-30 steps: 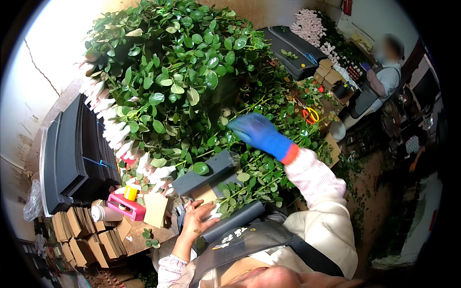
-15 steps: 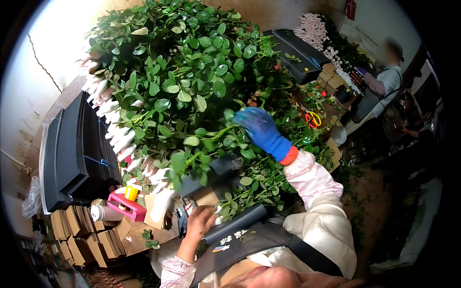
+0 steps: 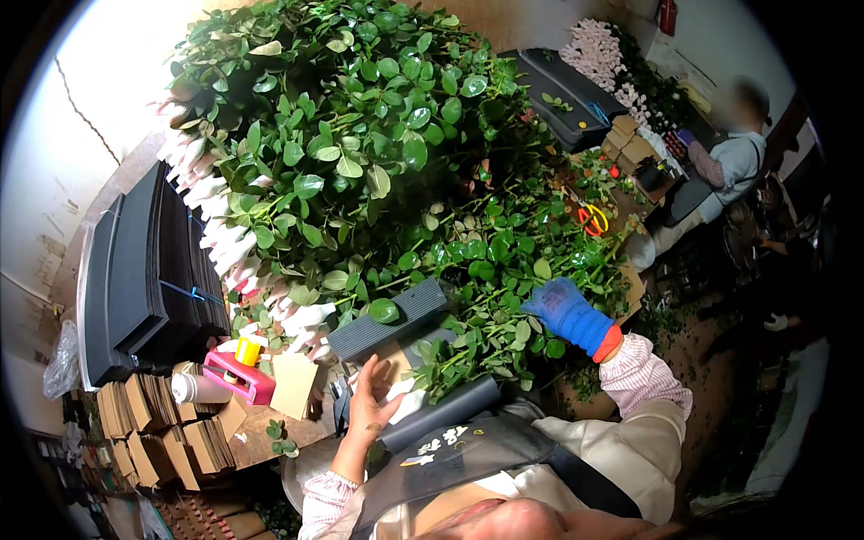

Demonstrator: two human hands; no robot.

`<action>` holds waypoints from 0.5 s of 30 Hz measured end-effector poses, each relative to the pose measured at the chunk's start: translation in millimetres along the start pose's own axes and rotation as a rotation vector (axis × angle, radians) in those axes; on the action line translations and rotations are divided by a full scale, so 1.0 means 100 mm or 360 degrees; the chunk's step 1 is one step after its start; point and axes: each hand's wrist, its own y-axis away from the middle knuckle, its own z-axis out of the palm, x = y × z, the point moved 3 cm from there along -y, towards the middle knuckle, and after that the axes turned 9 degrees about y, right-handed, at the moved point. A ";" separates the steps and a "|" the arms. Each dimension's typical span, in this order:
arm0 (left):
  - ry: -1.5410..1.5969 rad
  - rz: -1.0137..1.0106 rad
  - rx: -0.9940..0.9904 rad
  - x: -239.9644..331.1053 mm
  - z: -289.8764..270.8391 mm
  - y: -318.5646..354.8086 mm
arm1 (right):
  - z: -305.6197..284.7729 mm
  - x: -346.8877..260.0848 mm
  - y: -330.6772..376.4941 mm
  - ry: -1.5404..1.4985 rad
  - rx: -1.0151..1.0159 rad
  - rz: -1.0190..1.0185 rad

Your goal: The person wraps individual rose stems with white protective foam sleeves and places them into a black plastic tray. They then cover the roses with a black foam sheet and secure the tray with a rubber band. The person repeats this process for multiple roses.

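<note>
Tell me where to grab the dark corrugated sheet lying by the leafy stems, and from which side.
Grip the corrugated sheet at its near-left end, coming from the left hand's side. That end shows bare, while its far-right end runs in among the leafy stems. It is flat and thin, so probably pinch across the edge.

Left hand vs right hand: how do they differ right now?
The left hand is bare, palm open, next to the dark corrugated sheets; the right hand wears a blue glove and reaches into the leafy green stems. The left sits lower and nearer the body; the right is stretched further out. Both have striped pink sleeves.
</note>
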 end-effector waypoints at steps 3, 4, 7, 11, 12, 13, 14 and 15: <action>0.0035 0.0010 0.0049 -0.01 -0.03 0.03 | -0.04 0.03 0.02 -0.0284 0.0135 -0.0029; 0.0052 0.0007 0.0063 -0.02 -0.02 0.04 | -0.02 0.06 0.03 -0.0393 0.0172 -0.0025; 0.0073 -0.0022 0.0078 -0.04 -0.02 0.03 | 0.04 0.02 0.04 -0.0277 0.0120 -0.0012; -0.0016 -0.0076 0.0051 0.16 -0.01 0.03 | -0.01 0.02 0.05 -0.0196 0.0115 0.0111; -0.0058 -0.0075 0.0048 0.15 -0.01 0.03 | -0.04 0.02 0.05 -0.0176 0.0119 0.0156; -0.0105 -0.0070 0.0042 0.18 -0.02 0.01 | -0.03 -0.03 0.04 -0.0143 0.0042 0.0088; -0.0152 -0.0065 0.0036 0.22 -0.03 -0.01 | 0.00 -0.08 0.01 -0.0110 -0.0035 0.0020; -0.0128 0.0019 0.0052 0.28 -0.03 -0.03 | 0.01 -0.12 0.00 -0.0075 -0.0113 -0.0050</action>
